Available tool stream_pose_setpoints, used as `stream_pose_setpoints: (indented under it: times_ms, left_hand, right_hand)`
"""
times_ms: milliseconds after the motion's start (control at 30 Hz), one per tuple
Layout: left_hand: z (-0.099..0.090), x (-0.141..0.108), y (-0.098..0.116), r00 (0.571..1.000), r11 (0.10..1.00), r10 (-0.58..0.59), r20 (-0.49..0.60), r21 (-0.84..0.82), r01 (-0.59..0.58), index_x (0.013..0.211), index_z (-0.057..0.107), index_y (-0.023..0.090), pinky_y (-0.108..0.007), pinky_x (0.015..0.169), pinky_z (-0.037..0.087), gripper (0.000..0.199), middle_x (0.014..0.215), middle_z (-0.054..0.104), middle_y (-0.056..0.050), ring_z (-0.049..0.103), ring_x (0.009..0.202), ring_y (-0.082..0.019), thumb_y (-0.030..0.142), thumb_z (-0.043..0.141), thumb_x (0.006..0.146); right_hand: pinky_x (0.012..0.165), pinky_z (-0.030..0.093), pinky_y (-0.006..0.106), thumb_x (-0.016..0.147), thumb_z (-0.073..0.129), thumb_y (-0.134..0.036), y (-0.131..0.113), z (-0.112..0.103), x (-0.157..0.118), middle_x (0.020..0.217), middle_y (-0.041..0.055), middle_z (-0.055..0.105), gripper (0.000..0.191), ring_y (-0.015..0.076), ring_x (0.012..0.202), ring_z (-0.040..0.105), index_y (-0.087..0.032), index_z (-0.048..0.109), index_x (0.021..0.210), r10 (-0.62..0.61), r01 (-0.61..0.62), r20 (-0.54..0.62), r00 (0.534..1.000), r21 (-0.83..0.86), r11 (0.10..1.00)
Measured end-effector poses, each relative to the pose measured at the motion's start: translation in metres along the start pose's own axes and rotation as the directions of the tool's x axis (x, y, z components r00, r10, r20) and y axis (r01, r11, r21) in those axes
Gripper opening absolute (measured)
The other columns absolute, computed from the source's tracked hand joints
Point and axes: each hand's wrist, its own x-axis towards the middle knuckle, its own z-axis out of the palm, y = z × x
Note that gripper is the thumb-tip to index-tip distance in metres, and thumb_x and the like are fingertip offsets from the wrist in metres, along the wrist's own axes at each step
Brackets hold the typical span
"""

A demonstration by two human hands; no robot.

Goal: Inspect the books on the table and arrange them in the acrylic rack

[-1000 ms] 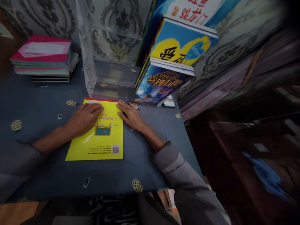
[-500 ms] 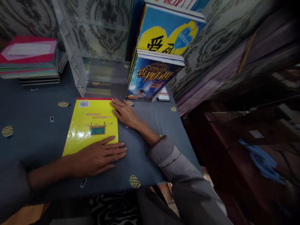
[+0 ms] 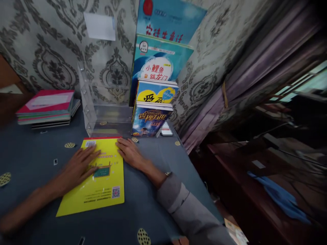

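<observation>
A yellow book (image 3: 107, 189) with a red edge lies flat on the table, a barcode and a QR code on the face turned up. My left hand (image 3: 81, 166) is over its upper left part, fingers spread and a little blurred; whether it presses on the cover I cannot tell. At the book's upper right corner rests my right hand (image 3: 130, 153), fingers stretched out, their tips on the cover's edge. Just beyond the book stands a clear acrylic rack (image 3: 112, 127), its right side filled with upright books (image 3: 150, 119) in stepped rows.
A stack of books (image 3: 46, 107) with a pink one on top sits at the table's far left. Patterned wallpaper (image 3: 51, 64) rises behind the rack. Past the right edge of the dark blue tablecloth (image 3: 158, 163) are a gathered curtain (image 3: 209, 112) and a blue cloth (image 3: 278, 197).
My left hand has moved from the book's lower part up to its upper left. My right hand stays at the upper right corner. The view has tilted up, showing more of the rack.
</observation>
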Motion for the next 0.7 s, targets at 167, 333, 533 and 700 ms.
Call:
stream_pose_setpoints:
  times_ms: [167,333,533,700]
  left_hand:
    - [0.016,-0.017,-0.015,0.997,0.993,-0.072,0.017,0.094,0.07,0.154,0.046,0.023,-0.05,0.115,0.043,0.061,0.162,0.042,-0.012,0.039,0.149,-0.032,0.055,0.03,0.105]
    - [0.014,-0.03,-0.001,0.996,0.992,-0.074,0.04,0.105,0.07,0.156,0.042,0.023,-0.05,0.116,0.041,0.061,0.163,0.038,-0.011,0.035,0.151,-0.032,0.053,0.032,0.105]
    - [0.014,-0.049,0.01,0.999,0.998,-0.031,-0.038,0.048,0.033,0.157,0.04,0.028,-0.047,0.118,0.04,0.06,0.163,0.041,-0.008,0.042,0.148,-0.031,0.052,0.04,0.102]
    - [0.026,-0.071,0.023,0.994,0.998,-0.03,-0.104,-0.049,0.025,0.16,0.03,0.036,-0.049,0.117,0.042,0.065,0.166,0.036,-0.003,0.043,0.147,-0.031,0.05,0.045,0.099]
  right_hand:
    - [0.118,0.038,0.045,0.099,0.059,-0.018,-0.002,-0.001,-0.007,0.142,0.0148,0.063,0.034,0.0229,0.136,0.056,-0.017,0.064,0.133,-0.048,0.048,-0.02,0.999,0.011,0.999]
    - [0.12,0.034,0.049,0.1,0.056,-0.02,-0.006,-0.002,-0.022,0.145,0.0161,0.06,0.037,0.0238,0.138,0.053,-0.016,0.059,0.137,-0.078,0.077,0.006,0.997,0.05,0.996]
    - [0.121,0.033,0.047,0.102,0.054,-0.025,-0.02,-0.004,-0.044,0.146,0.0132,0.059,0.036,0.0222,0.139,0.051,-0.018,0.057,0.138,-0.085,0.084,0.034,0.996,0.036,0.996]
    - [0.121,0.034,0.044,0.104,0.052,-0.029,-0.035,-0.007,-0.071,0.146,0.0129,0.059,0.035,0.0206,0.139,0.05,-0.017,0.055,0.137,-0.096,0.098,0.035,0.995,-0.045,0.994]
